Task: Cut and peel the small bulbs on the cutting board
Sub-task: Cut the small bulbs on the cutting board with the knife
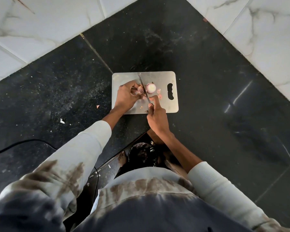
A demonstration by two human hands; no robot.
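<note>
Sleeves framing both hands over the board: cutting step in progress.

Left hand (126, 95) fingers are pinching a bulb (140, 89) against the board (166, 77); right hand (156, 118) is gripping the knife (143, 86), forefinger extended beside the blade, which is lying between that bulb and a cut piece (151, 88) just right of it. Skin scraps (159, 94) are lying nearby. Judged next: stripping the skin, calling for a firm pinch and fingertips kept off the edge.

A dark speckled stone counter (199, 67) is bordered by white marble-veined wall tiles (40, 22). Bright light streaks are reflected at its right side, and a black cable (15, 145) is laid across the left
</note>
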